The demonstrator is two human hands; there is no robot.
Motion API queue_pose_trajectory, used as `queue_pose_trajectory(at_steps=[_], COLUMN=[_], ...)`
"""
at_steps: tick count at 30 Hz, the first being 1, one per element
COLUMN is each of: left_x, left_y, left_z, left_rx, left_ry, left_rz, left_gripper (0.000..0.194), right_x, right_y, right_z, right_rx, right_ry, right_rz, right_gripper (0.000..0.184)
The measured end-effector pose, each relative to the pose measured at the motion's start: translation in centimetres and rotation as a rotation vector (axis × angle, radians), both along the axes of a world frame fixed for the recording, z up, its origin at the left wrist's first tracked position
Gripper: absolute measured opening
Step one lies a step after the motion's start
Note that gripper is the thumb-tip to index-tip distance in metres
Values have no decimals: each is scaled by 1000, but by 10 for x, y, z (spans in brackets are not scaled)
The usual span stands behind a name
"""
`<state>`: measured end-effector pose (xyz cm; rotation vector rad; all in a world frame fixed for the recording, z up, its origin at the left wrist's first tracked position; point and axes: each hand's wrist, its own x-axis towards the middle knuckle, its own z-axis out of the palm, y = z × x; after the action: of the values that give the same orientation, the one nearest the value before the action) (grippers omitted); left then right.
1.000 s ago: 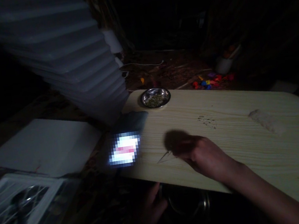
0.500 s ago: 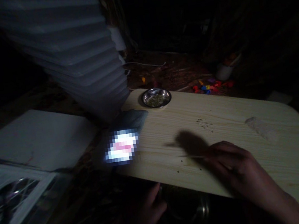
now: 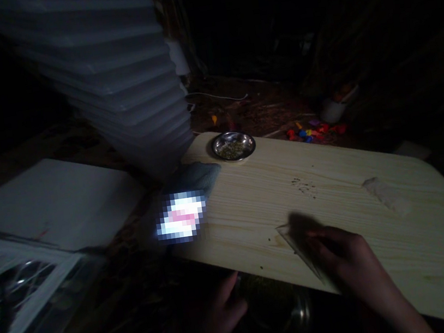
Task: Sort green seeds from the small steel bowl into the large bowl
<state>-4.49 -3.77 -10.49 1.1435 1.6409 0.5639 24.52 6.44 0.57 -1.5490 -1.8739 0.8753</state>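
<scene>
The scene is very dark. My right hand (image 3: 345,262) lies on the near edge of the pale wooden table (image 3: 380,232), fingers pinched on a thin flat slip (image 3: 297,247) that looks like paper or clear film. A few dark crumbs (image 3: 266,264) lie left of it. My left hand (image 3: 221,312) is below the table edge, fingers curled at the rim of a dim metal bowl (image 3: 285,303) held under the edge. A small metal dish (image 3: 233,145) with greenish bits stands at the table's far left corner.
A lit phone (image 3: 181,216) lies at the table's left end. A tall stack of white trays (image 3: 118,76) leans above it. A white sheet (image 3: 53,201) and a printed box (image 3: 12,290) lie left. Specks (image 3: 303,185), a paper scrap (image 3: 387,195), coloured bits (image 3: 312,130) and a cup (image 3: 335,106) lie beyond.
My right hand has swept from the table's middle towards the near edge, to the right, with the thin slip in it. My left hand and the bowl have stayed put.
</scene>
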Motion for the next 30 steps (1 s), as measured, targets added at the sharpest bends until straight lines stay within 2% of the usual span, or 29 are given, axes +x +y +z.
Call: queue_pose_trajectory(at_steps=[3,6,11,14,17,20,25,27,30], left_x=[-3,-7,-16,-20,-18,-12,-8,-12,-22], left_y=[-2,-2,1,2,1,1,6,7,5], left_z=[-5,-3,16,29,33,37,52,53,45], left_rx=[-3,3,-10,-13,5,23,-46,-32,-6], left_ry=[44,64,81,79,64,32,68,41,36], left_rz=[-22,-48,-42,-57,-94,-113,-8,17,34], left_gripper=[59,59,63,66,63,63,65,66,67], right_x=[-16,-33,-40,-32,-30,-40,-56,-56,-57], right_y=[6,5,-7,-9,-9,-13,-24,-24,-19], right_z=[-1,3,11,10,8,7,4,4,3], right_rx=[-4,-10,-23,-30,-31,-23,-3,-11,-28], right_ry=[5,16,63,71,74,71,75,92,111], right_rz=[33,78,237,187,131,167,250,239,202], right_gripper=[25,24,24,22,23,23,25,25,25])
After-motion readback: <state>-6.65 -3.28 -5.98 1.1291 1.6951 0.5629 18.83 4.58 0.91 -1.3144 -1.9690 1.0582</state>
